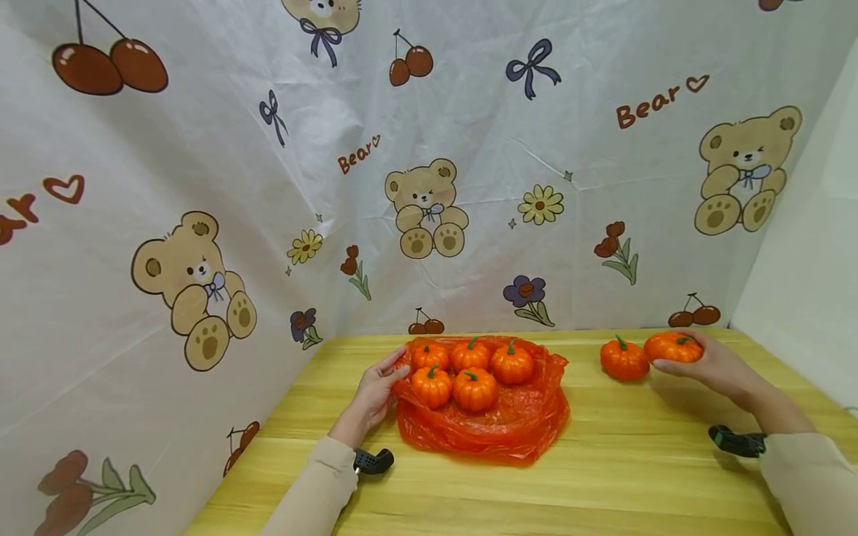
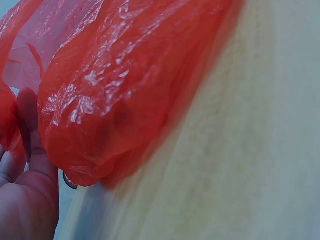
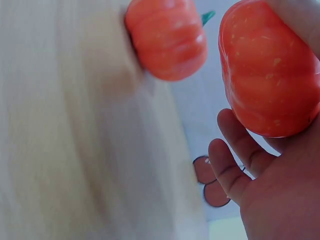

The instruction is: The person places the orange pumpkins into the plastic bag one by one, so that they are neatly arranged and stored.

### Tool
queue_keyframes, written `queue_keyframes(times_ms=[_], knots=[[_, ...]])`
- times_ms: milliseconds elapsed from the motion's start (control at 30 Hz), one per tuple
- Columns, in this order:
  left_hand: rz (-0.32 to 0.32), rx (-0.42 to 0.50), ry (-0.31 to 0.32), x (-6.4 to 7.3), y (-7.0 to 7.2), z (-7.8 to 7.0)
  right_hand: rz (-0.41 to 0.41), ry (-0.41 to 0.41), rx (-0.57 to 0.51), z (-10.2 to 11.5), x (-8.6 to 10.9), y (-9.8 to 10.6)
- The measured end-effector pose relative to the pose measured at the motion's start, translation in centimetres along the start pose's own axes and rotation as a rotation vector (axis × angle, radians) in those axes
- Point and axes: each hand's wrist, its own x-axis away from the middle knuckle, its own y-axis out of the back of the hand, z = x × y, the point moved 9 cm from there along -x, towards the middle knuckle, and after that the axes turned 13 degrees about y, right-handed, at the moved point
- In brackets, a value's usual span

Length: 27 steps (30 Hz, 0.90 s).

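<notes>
A red plastic bag (image 1: 482,439) lies spread on the table, its mouth facing up, with several small orange pumpkins (image 1: 475,389) in it. At the bag's left rim my left hand (image 1: 373,391) pinches the thin plastic between thumb and fingers; in the left wrist view the bag (image 2: 115,90) covers part of those fingers. My right hand (image 1: 720,365) grips one pumpkin (image 1: 672,347) at the table's right side, held just above the wood. In the right wrist view, thumb and fingers wrap this pumpkin (image 3: 270,70). Another pumpkin (image 1: 624,359) stands on the table just left of it.
A wooden table (image 1: 603,476) extends under everything. Behind it hangs a white cloth (image 1: 469,246) printed with bears, flowers and cherries. A white wall (image 1: 804,298) stands at the right. Each wrist carries a black camera mount (image 1: 737,441).
</notes>
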Motion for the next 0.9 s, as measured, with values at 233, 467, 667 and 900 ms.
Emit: queue_keyframes(times_ms=[233,467,667,900], knots=[[0.005,-0.012,0.005,-0.1,0.0,0.0,0.007,0.050,0.004,2.9,-1.0,-0.4],[-0.010,-0.022,0.013,0.0,0.0,0.1,0.032,0.114,-0.018,6.0,-2.0,-1.6],[0.000,-0.007,0.007,-0.1,-0.1,0.1,0.061,0.136,-0.011,7.8,-2.7,-2.6],[-0.023,-0.002,0.006,0.0,0.0,0.1,0.102,0.154,-0.027,9.2,-3.5,-3.9]])
